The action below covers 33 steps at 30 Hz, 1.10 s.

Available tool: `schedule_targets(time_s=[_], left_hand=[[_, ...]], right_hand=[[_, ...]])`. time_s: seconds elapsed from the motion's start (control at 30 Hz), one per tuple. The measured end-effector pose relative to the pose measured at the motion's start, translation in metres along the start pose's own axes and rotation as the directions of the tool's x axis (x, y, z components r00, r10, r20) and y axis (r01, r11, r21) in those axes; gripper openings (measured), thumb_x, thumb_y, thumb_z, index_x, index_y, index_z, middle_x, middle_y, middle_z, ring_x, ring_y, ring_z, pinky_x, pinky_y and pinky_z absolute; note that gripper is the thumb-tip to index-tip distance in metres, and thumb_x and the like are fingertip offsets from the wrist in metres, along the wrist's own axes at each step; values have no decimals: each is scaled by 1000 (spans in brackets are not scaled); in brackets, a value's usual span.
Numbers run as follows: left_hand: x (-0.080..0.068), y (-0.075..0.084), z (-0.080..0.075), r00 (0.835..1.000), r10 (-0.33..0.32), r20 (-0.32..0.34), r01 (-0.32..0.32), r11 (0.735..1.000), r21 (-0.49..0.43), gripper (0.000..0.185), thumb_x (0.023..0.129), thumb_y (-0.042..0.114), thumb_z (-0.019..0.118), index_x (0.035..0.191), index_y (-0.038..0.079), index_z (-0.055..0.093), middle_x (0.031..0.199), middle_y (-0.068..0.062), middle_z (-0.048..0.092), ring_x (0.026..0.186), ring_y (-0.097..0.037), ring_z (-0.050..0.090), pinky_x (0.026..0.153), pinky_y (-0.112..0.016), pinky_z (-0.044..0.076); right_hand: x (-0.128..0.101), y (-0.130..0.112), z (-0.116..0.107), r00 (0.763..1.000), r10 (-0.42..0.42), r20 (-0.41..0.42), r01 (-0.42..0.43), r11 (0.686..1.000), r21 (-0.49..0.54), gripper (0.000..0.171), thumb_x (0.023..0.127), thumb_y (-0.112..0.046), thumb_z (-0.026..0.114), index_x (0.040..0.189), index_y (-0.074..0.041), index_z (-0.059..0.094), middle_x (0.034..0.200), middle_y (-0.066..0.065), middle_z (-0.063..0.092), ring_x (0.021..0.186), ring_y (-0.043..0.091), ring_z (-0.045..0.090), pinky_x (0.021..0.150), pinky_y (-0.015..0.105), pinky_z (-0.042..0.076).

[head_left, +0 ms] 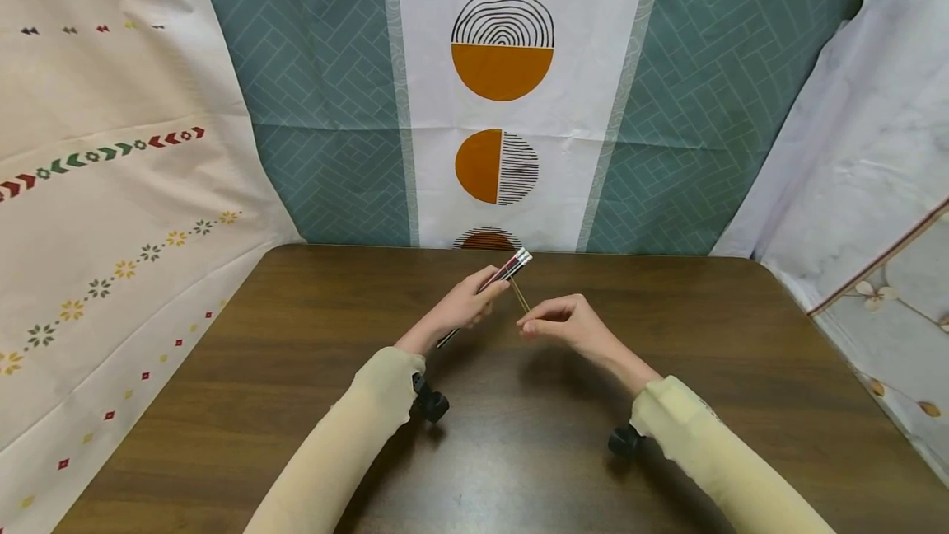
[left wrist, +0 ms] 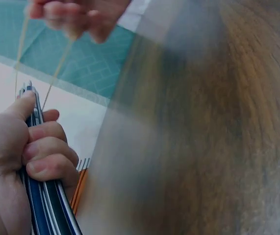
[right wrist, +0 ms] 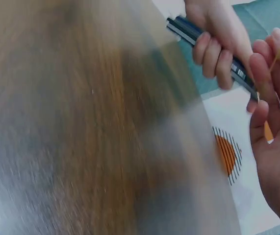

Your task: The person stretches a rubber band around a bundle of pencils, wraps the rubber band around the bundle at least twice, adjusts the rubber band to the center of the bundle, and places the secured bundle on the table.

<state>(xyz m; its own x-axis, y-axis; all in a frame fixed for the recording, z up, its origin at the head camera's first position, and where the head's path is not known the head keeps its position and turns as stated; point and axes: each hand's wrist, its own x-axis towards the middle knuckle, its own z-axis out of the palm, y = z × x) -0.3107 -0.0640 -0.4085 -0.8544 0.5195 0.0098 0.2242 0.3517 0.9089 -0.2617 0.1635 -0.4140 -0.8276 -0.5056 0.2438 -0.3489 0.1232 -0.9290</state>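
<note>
A thin bundle of dark pencils (head_left: 511, 265), one reddish, slants up and to the right with silver ends at the top. My left hand (head_left: 470, 297) grips it, fingers curled round and thumb along the upper side. From near those ends a tan rubber band (head_left: 521, 295) stretches to my right hand (head_left: 567, 321), which pinches it. In the left wrist view two taut strands of the band run down to either side of the bundle; where they pass behind it is hidden. Both hands are above the table.
The brown wooden table (head_left: 489, 452) spreads beneath both arms. A patterned teal and white cloth (head_left: 326, 105) hangs behind its far edge. Light printed cloths flank it at left (head_left: 111, 213) and right (head_left: 838, 188). Each wrist carries a small black camera.
</note>
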Motion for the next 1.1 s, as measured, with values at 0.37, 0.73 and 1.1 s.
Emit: schedule_targets(time_s=[0.37, 0.73, 1.1], left_hand=[[5, -10, 15, 992, -128, 3, 128, 988, -88, 29, 105, 37, 46, 121, 14, 52, 61, 2, 38, 46, -9, 30, 41, -24, 27], [7, -11, 26, 984, -130, -124, 121, 989, -84, 29, 105, 39, 46, 123, 17, 53, 62, -1, 43, 44, -11, 34, 40, -25, 30], [2, -1, 30, 941, 109, -321, -53, 982, 179, 32, 102, 42, 49, 126, 22, 56, 73, -3, 53, 56, -12, 47, 53, -26, 38]], right_hand=[[2, -11, 25, 977, -85, -194, 107, 989, 102, 30, 88, -9, 73, 115, 5, 71, 107, -2, 77, 101, 10, 71, 86, 23, 55], [8, -14, 49, 863, -84, -497, 58, 996, -68, 49, 91, -13, 71, 138, -20, 59, 133, 14, 63, 111, 12, 56, 90, 28, 47], [11, -8, 36, 752, 81, -655, -114, 994, -7, 42, 91, -43, 70, 129, -24, 67, 123, 3, 72, 113, 9, 67, 84, 14, 49]])
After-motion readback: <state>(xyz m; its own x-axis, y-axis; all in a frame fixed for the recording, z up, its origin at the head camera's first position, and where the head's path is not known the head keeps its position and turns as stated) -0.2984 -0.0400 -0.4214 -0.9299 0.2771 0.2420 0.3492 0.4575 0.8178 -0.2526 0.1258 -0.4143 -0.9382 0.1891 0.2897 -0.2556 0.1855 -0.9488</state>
